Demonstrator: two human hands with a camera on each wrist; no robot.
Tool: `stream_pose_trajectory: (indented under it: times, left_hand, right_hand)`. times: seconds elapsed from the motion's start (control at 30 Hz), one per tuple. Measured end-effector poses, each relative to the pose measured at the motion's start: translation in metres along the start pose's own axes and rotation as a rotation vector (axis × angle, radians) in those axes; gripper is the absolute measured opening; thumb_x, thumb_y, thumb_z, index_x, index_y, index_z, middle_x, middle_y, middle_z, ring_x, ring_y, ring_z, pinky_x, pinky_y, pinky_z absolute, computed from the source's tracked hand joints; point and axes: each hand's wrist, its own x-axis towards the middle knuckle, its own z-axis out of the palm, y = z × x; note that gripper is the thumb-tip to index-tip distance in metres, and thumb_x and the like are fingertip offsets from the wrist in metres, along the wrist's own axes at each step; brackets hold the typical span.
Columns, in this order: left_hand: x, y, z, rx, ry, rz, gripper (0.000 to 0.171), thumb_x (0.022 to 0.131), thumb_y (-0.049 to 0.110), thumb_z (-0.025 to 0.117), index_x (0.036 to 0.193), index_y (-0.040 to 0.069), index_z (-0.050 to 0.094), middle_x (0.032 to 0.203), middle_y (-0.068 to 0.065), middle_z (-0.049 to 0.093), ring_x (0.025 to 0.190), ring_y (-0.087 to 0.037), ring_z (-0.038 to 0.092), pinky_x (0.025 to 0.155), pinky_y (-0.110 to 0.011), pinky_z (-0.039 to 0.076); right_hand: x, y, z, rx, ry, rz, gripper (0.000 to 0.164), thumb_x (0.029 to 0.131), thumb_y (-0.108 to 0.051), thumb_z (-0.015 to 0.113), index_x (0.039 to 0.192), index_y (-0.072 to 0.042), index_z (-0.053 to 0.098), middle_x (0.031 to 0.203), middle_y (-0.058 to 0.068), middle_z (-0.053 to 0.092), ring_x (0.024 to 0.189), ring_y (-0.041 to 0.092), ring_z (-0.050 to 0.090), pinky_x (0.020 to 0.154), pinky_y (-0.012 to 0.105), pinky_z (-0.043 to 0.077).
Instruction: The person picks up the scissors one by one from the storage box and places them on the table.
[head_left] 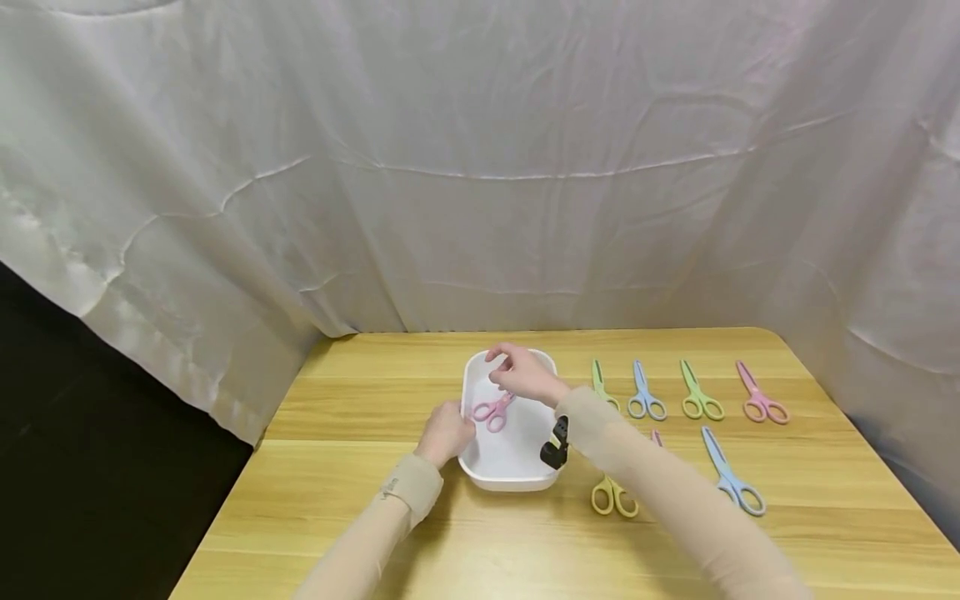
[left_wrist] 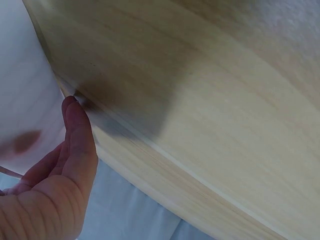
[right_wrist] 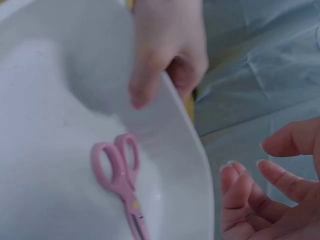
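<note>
A white plastic bin [head_left: 506, 446] stands on the table, and a pair of pink scissors [right_wrist: 119, 172] lies inside it. My left hand [head_left: 447, 432] grips the bin's left wall; in the right wrist view its thumb is inside the rim and the fingers outside. Over the far part of the bin is my right hand [head_left: 525, 375], its fingers loosely bent with nothing between them. The right wrist view shows a gap between thumb and fingertips of that right hand [right_wrist: 280, 185]. In the head view the right hand covers the tips of the pink scissors.
Several scissors lie right of the bin on the wooden table [head_left: 337, 483]: green [head_left: 697, 396], blue [head_left: 642, 396], pink [head_left: 759, 400], larger blue [head_left: 727, 475] and yellow scissors [head_left: 613, 496]. My right forearm partly covers some. A pale curtain [head_left: 480, 208] hangs behind.
</note>
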Motion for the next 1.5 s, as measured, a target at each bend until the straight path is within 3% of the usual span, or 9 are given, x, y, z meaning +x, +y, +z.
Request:
stream_pose_trajectory:
  times: [0.2,0.33,0.47,0.63,0.77,0.93,1.17,1.33,1.5]
  left_hand:
    - [0.0,-0.002,0.001,-0.004,-0.004,0.019,0.028,0.081,-0.004,0.059,0.108,-0.005,0.068,0.088,-0.018,0.071,0.073,-0.022,0.067,0.06,-0.031,0.063]
    - [0.0,-0.002,0.001,-0.008,-0.004,0.012,0.029,0.082,-0.003,0.059,0.109,-0.005,0.068,0.09,-0.019,0.071,0.074,-0.024,0.069,0.061,-0.032,0.064]
    - [0.0,-0.002,0.0,-0.017,-0.009,0.007,0.03,0.083,-0.002,0.059,0.112,-0.005,0.068,0.092,-0.019,0.071,0.075,-0.024,0.069,0.062,-0.032,0.064]
    - [0.0,-0.001,-0.001,-0.028,-0.016,-0.003,0.032,0.084,-0.002,0.059,0.114,-0.005,0.067,0.093,-0.018,0.071,0.076,-0.023,0.069,0.062,-0.031,0.064]
    - [-0.001,0.0,-0.001,-0.011,-0.014,-0.002,0.032,0.084,-0.001,0.059,0.115,-0.004,0.067,0.093,-0.018,0.071,0.076,-0.023,0.069,0.063,-0.031,0.064]
    - [-0.002,0.001,-0.002,0.021,0.004,0.013,0.027,0.082,-0.002,0.059,0.107,-0.003,0.07,0.089,-0.017,0.071,0.074,-0.022,0.067,0.064,-0.032,0.064]
    - [-0.002,0.001,-0.002,0.025,0.012,0.016,0.027,0.082,-0.002,0.059,0.107,-0.003,0.07,0.091,-0.017,0.071,0.077,-0.023,0.068,0.067,-0.033,0.065]
    - [-0.002,0.001,-0.002,0.006,-0.003,0.0,0.026,0.082,-0.002,0.06,0.106,-0.002,0.069,0.091,-0.017,0.071,0.078,-0.023,0.068,0.066,-0.033,0.065]
    - [-0.002,0.0,-0.001,-0.003,-0.004,-0.013,0.024,0.082,-0.002,0.06,0.105,-0.002,0.069,0.091,-0.017,0.071,0.078,-0.024,0.069,0.066,-0.034,0.065]
  right_hand:
    - [0.006,0.008,0.012,-0.04,-0.051,0.06,0.042,0.086,-0.01,0.061,0.127,-0.001,0.06,0.091,0.012,0.07,0.075,0.015,0.065,0.062,0.02,0.052]
    - [0.008,0.01,0.015,-0.082,-0.069,0.081,0.045,0.085,-0.011,0.062,0.128,0.0,0.06,0.105,0.015,0.071,0.077,0.014,0.062,0.066,0.02,0.051]
    - [0.009,0.01,0.019,-0.053,-0.116,0.173,0.048,0.088,-0.012,0.061,0.134,-0.001,0.056,0.12,0.017,0.065,0.072,0.012,0.056,0.068,0.021,0.054]
    - [0.009,0.013,0.023,-0.017,-0.192,0.264,0.054,0.089,-0.013,0.059,0.141,-0.003,0.051,0.118,0.015,0.063,0.064,0.008,0.049,0.059,0.019,0.048]
    - [0.01,0.017,0.027,-0.018,-0.229,0.325,0.056,0.09,-0.018,0.062,0.144,-0.008,0.05,0.119,0.011,0.062,0.074,0.011,0.05,0.065,0.02,0.049]
    - [0.008,0.02,0.03,-0.036,-0.305,0.401,0.065,0.089,-0.022,0.066,0.15,-0.016,0.044,0.101,0.007,0.062,0.071,0.012,0.045,0.065,0.021,0.043]
    - [0.009,0.023,0.035,-0.061,-0.332,0.413,0.062,0.091,-0.023,0.065,0.149,-0.017,0.044,0.072,-0.004,0.047,0.061,0.009,0.036,0.058,0.019,0.033]
    - [0.01,0.027,0.037,-0.05,-0.339,0.415,0.05,0.092,-0.023,0.065,0.138,-0.014,0.05,0.069,-0.005,0.045,0.058,0.007,0.036,0.054,0.018,0.03]
    - [0.012,0.029,0.038,-0.09,-0.349,0.4,0.031,0.093,-0.029,0.066,0.117,-0.013,0.053,0.058,-0.007,0.038,0.055,0.009,0.032,0.051,0.02,0.024]
